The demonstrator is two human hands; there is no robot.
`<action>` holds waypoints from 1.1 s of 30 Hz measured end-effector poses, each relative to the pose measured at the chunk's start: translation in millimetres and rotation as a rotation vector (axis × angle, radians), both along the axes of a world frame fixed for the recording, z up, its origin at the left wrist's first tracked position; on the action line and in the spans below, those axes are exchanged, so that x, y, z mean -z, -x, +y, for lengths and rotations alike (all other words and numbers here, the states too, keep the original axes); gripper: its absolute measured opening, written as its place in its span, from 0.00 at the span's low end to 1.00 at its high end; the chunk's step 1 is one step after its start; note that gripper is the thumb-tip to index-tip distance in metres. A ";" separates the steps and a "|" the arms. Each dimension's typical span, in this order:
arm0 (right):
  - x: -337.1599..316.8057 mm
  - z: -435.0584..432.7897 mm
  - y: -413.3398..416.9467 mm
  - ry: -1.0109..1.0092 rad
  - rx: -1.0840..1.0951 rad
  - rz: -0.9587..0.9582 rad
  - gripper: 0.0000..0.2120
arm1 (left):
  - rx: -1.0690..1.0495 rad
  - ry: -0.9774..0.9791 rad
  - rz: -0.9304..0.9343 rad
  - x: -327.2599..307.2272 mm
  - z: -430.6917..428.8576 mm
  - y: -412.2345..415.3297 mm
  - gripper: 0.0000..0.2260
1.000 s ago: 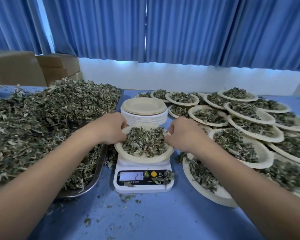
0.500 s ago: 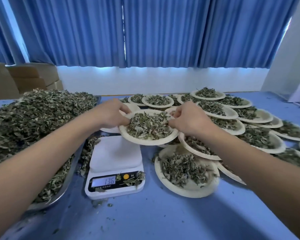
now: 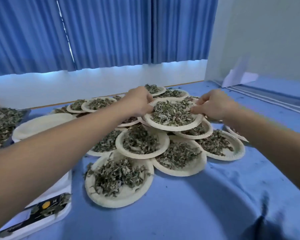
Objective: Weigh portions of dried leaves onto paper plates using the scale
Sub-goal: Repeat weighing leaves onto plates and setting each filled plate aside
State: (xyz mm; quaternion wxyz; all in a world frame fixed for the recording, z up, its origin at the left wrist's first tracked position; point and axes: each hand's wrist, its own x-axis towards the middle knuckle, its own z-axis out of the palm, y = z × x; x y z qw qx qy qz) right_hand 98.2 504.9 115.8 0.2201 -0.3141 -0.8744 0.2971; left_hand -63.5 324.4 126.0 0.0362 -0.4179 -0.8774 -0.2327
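A paper plate (image 3: 171,126) heaped with dried leaves (image 3: 171,112) is held over the far middle of a spread of filled plates. My left hand (image 3: 139,102) grips its left rim and my right hand (image 3: 215,107) pinches its right rim. The white scale (image 3: 47,207) sits at the lower left with nothing on its platform, partly hidden under my left forearm; loose leaves lie on its display panel. The big heap of dried leaves (image 3: 0,122) shows at the left edge.
Several filled paper plates (image 3: 142,144) overlap on the blue tablecloth (image 3: 215,196). A stack of empty plates (image 3: 40,124) stands left of them. Blue curtains hang behind, and folded white paper (image 3: 239,78) lies at the far right.
Both hands lifted the filled plate off the scale and carried it right and away, over the spread of filled plates. The view swung right with it.
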 end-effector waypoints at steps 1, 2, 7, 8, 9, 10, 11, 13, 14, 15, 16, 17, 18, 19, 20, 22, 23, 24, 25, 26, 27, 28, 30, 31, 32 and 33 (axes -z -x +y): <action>-0.2 13.7 -8.7 -0.003 0.026 -0.002 0.10 | 0.023 -0.003 -0.001 -0.9 17.2 -6.3 0.15; 0.7 27.1 -17.4 -0.010 0.047 -0.001 0.10 | 0.046 -0.005 -0.004 -1.5 34.2 -12.5 0.15; 2.7 92.2 -54.7 -0.130 0.174 -0.063 0.09 | 0.144 0.031 -0.029 -3.7 116.0 -44.2 0.08; 1.7 103.9 -60.9 -0.132 0.199 -0.076 0.10 | 0.149 0.037 -0.038 -3.4 130.8 -49.0 0.09; 1.0 114.7 -66.5 -0.129 0.220 -0.095 0.11 | 0.152 0.040 -0.054 -2.2 145.3 -54.1 0.11; 1.4 124.9 -71.7 -0.126 0.243 -0.113 0.12 | 0.159 0.057 -0.079 -0.1 158.8 -58.6 0.12; 2.7 134.4 -75.7 -0.127 0.265 -0.125 0.12 | 0.169 0.083 -0.107 2.5 171.4 -62.0 0.12; 10.0 150.2 -79.8 -0.125 0.295 -0.131 0.13 | 0.168 0.120 -0.156 11.2 190.8 -64.9 0.10; 15.3 156.8 -80.4 -0.120 0.306 -0.130 0.13 | 0.165 0.131 -0.160 15.9 199.3 -65.1 0.09; 21.3 162.7 -79.7 -0.118 0.312 -0.135 0.13 | 0.164 0.152 -0.143 21.1 207.6 -65.1 0.09; 27.8 167.7 -78.1 -0.124 0.314 -0.147 0.13 | 0.161 0.180 -0.112 26.6 214.0 -65.4 0.12; 34.2 171.8 -76.3 -0.136 0.316 -0.165 0.13 | 0.153 0.198 -0.083 32.9 219.8 -66.6 0.15; 39.5 175.1 -74.6 -0.147 0.322 -0.183 0.13 | 0.138 0.204 -0.078 39.7 225.8 -67.0 0.18; 44.0 178.0 -72.8 -0.149 0.332 -0.198 0.13 | 0.134 0.199 -0.079 46.4 232.5 -67.4 0.18; 47.6 180.6 -70.8 -0.138 0.341 -0.207 0.13 | 0.134 0.187 -0.073 52.6 238.2 -67.8 0.15; 54.3 184.8 -66.4 -0.124 0.348 -0.222 0.13 | 0.099 0.147 -0.072 63.7 246.0 -70.2 0.09; 57.5 186.7 -64.4 -0.138 0.349 -0.246 0.13 | 0.085 0.134 -0.069 68.0 249.2 -71.4 0.07; 60.4 188.1 -62.4 -0.163 0.353 -0.284 0.14 | 0.083 0.122 -0.062 71.1 251.6 -72.1 0.07; 62.8 189.1 -60.0 -0.192 0.359 -0.327 0.15 | 0.085 0.116 -0.053 72.4 252.2 -72.5 0.06; 64.9 189.5 -57.5 -0.212 0.365 -0.366 0.17 | 0.090 0.119 -0.043 73.0 252.0 -72.5 0.06; 65.4 189.8 -55.1 -0.217 0.372 -0.395 0.18 | 0.100 0.123 -0.036 73.1 250.8 -71.6 0.06; 65.0 189.6 -53.0 -0.207 0.379 -0.413 0.18 | 0.113 0.128 -0.030 73.4 249.9 -69.8 0.06; 61.5 186.8 -48.4 -0.187 0.407 -0.431 0.17 | 0.135 0.125 -0.041 72.0 245.6 -65.4 0.08; 58.8 183.7 -46.0 -0.183 0.425 -0.417 0.14 | 0.139 0.105 -0.068 70.6 242.5 -63.3 0.09; 55.0 179.5 -42.8 -0.185 0.440 -0.385 0.11 | 0.144 0.072 -0.111 68.7 239.5 -61.1 0.09; 51.0 174.7 -38.9 -0.191 0.444 -0.340 0.07 | 0.156 0.026 -0.178 66.8 236.0 -59.1 0.08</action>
